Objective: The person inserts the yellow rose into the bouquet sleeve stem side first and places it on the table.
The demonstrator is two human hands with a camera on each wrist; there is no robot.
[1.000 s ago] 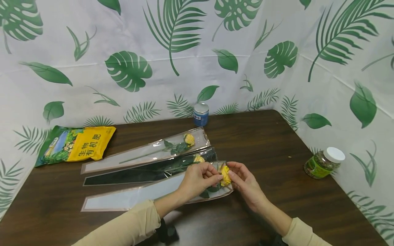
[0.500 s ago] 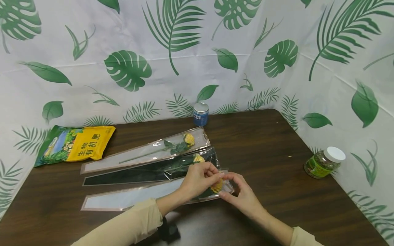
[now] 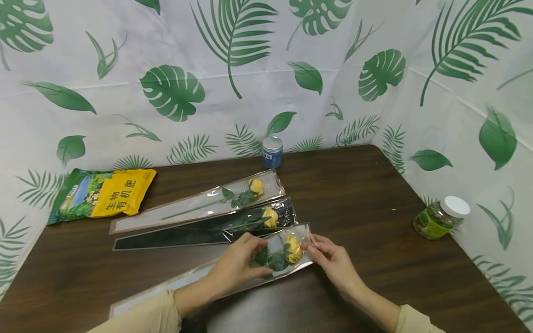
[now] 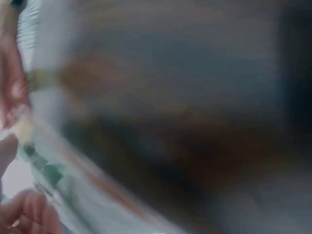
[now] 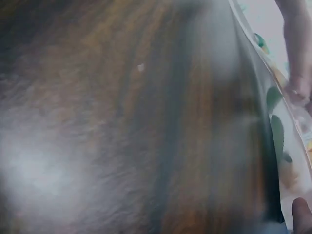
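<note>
A yellow rose (image 3: pixel 294 249) with green leaves lies inside a long, clear-fronted flower sleeve (image 3: pixel 301 231), the nearest one on the table. My right hand (image 3: pixel 335 263) pinches the wide end of this sleeve, thumb and fingers just beyond the bloom. Across the sleeve near the leaves is my left hand (image 3: pixel 233 268), its thumb at the near edge and its fingers toward the far edge. In the right wrist view, the sleeve (image 5: pixel 287 180) runs down the right side. The left wrist view is blurred, with the sleeve (image 4: pixel 102 187) crossing its lower left.
Behind lie a dark flower sleeve (image 3: pixel 166 236) and a pale one (image 3: pixel 137 223), each with a yellow rose. A yellow-and-green fertilizer bag (image 3: pixel 104 194) lies at the back left. A blue tin (image 3: pixel 272 152) and a white-lidded jar (image 3: pixel 439 217) stand on the brown table (image 3: pixel 354 194).
My left hand has moved from the bloom leftward to the leaves. My right hand has shifted onto the sleeve's end. The sleeve has turned, its narrow end swinging toward me.
</note>
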